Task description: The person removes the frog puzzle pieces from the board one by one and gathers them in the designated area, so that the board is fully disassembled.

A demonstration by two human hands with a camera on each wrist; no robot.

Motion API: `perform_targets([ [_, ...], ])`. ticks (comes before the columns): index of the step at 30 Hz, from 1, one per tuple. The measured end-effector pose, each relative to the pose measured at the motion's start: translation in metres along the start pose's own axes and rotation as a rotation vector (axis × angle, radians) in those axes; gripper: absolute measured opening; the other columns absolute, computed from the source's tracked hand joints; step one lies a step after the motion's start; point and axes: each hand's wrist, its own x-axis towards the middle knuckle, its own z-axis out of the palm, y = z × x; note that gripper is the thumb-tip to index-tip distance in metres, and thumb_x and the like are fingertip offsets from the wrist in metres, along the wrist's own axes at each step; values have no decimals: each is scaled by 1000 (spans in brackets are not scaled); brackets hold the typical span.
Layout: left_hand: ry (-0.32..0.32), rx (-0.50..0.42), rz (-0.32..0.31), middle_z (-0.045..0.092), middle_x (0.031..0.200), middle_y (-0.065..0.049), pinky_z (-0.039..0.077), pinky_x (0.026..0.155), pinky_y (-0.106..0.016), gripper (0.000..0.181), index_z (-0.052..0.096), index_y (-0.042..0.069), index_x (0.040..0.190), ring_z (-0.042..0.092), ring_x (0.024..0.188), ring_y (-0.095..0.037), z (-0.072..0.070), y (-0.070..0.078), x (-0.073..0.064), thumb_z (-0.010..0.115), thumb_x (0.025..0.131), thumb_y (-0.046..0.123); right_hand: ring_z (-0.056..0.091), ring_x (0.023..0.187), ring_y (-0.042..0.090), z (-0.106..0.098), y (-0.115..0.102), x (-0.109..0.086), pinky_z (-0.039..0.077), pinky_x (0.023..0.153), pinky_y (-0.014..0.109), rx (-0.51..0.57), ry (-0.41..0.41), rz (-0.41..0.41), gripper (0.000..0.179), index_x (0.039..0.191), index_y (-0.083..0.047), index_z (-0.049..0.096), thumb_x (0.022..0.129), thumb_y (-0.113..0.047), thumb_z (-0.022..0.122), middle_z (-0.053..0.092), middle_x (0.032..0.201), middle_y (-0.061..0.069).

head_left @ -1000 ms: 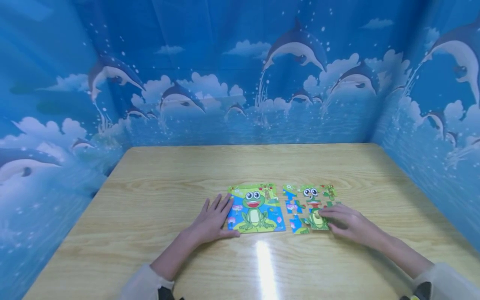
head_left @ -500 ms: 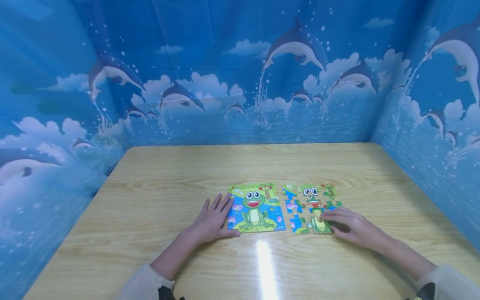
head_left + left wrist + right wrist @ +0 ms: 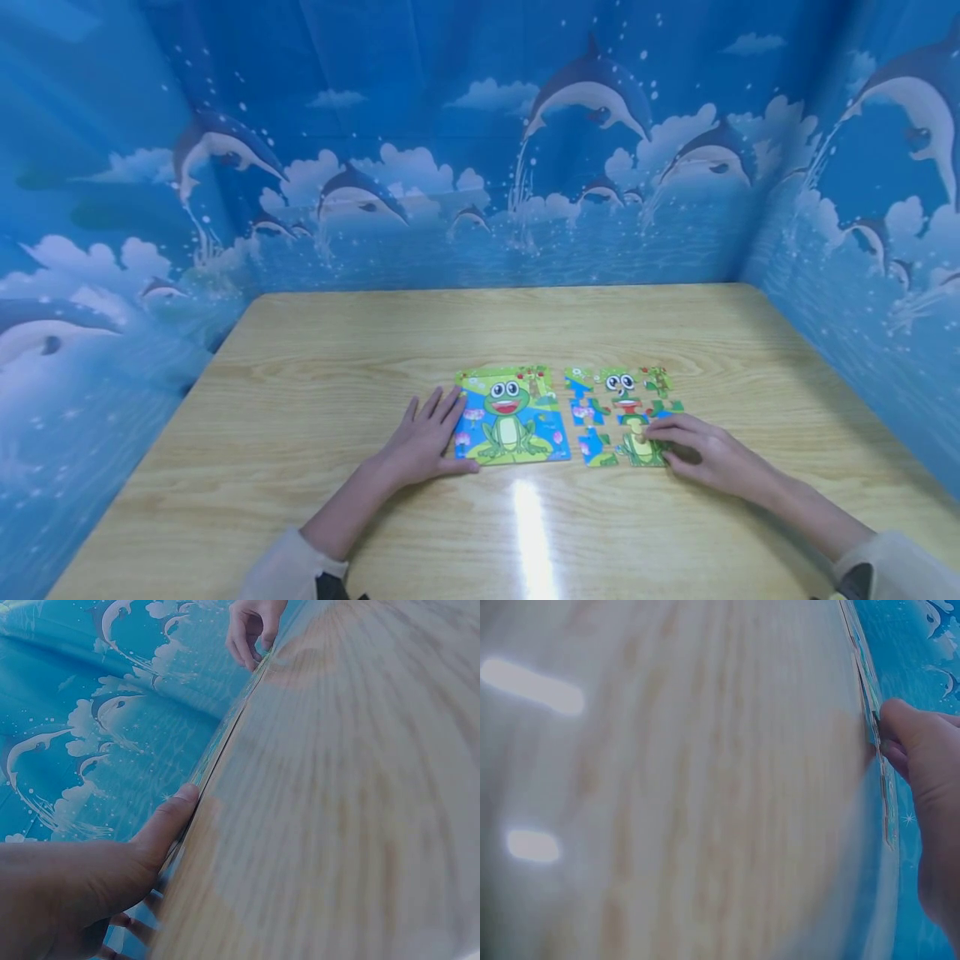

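Observation:
My left hand (image 3: 423, 440) lies spread with straight fingers along the left side of a square frog picture board (image 3: 510, 417); its fingertips and thumb touch the board's edge. To the right, loose jigsaw pieces of the same frog design lie spaced apart, among them an eyes piece (image 3: 620, 382) and a corner piece (image 3: 597, 447). My right hand (image 3: 705, 454) pinches the frog-belly puzzle piece (image 3: 637, 450) at its right side, low over the bottom row. From the right wrist view, the curled thumb and fingers (image 3: 901, 724) meet at the pieces' edge; the grip is partly hidden.
Both the board and the pieces lie on a wood-grain table (image 3: 360, 333). A blue dolphin-print curtain (image 3: 420, 167) stands behind and along both sides. A light reflection streaks the tabletop in front of the board.
The right hand has drawn the frog-belly piece slightly toward me and to the right, widening the space around it, then slowed. The left hand stays in place.

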Motion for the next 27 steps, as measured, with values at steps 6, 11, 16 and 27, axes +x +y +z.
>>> perform_targets([
  [6,-2,-3,0,8,152,-11,2,106,-55,103,16,4,146,4,136,-33,-1,0,0,43,76,75,59,94,23,2,2,-1,40,87,13,10,4,-5,35,105,-3,66,95,-29,45,61,107,8],
  [11,0,-6,1,8,152,-11,3,106,-55,102,16,4,146,4,136,-33,-1,1,-1,44,77,74,58,95,22,3,2,-1,40,88,13,-2,1,3,34,106,-5,66,95,-29,45,61,108,6],
  [16,-2,-6,-1,8,152,-11,2,106,-55,102,16,4,146,4,136,-33,-1,2,-1,44,77,74,57,97,22,1,1,-1,37,91,13,24,-23,36,29,106,-5,66,91,-23,51,61,108,7],
  [27,-8,-7,-8,8,152,-12,2,106,-54,102,17,4,146,3,136,-33,-2,2,-1,45,77,73,54,102,20,0,1,-2,34,93,12,43,-88,98,26,109,-6,65,85,-13,60,60,111,5],
])
